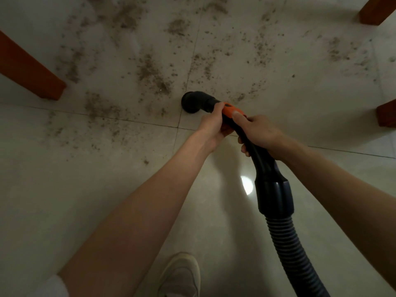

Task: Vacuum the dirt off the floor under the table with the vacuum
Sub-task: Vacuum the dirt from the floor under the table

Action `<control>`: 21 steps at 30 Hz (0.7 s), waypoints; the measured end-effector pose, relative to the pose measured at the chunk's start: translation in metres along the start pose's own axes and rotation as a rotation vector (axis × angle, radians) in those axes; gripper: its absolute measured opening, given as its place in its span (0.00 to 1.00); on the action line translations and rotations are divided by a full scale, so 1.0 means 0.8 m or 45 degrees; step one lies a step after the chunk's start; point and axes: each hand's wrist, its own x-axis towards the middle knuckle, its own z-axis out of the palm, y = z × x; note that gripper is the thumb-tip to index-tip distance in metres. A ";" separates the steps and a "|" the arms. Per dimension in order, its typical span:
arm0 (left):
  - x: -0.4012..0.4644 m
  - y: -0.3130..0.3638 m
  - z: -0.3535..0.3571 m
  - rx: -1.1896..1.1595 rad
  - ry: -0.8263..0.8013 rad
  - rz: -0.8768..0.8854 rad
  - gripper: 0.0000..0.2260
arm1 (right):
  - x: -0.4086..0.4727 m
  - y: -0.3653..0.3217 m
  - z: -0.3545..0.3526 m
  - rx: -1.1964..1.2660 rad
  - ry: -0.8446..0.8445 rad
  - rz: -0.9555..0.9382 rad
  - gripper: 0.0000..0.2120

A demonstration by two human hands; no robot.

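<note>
A black vacuum handle (260, 159) with an orange slider (230, 109) runs from a ribbed hose (293, 251) at lower right to a round black nozzle (191, 101) that points down at the pale tiled floor (64, 189). My left hand (211, 125) grips the handle just behind the nozzle bend. Further back my right hand (258, 133) holds the handle, its thumb lying on the orange slider. Brown dirt (152, 71) is scattered over the tiles beyond the nozzle, left and right.
Brown wooden table legs stand at the left (27, 69), the top right (375, 9) and the right edge (386, 113). My pale shoe (180, 275) is at the bottom. A bright light reflection (246, 185) lies on the tile beside the hose cuff.
</note>
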 end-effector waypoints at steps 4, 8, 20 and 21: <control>0.000 0.004 -0.005 0.015 -0.001 -0.009 0.12 | 0.002 -0.004 0.003 0.001 -0.022 0.005 0.21; -0.003 -0.003 -0.009 -0.011 -0.010 0.014 0.12 | -0.004 -0.003 0.001 0.008 -0.080 0.016 0.22; -0.041 -0.042 -0.023 -0.015 -0.040 -0.012 0.14 | -0.040 0.014 -0.004 -0.109 -0.229 0.066 0.22; -0.045 -0.044 -0.024 -0.019 -0.042 -0.017 0.14 | -0.043 0.016 -0.005 -0.112 -0.242 0.066 0.22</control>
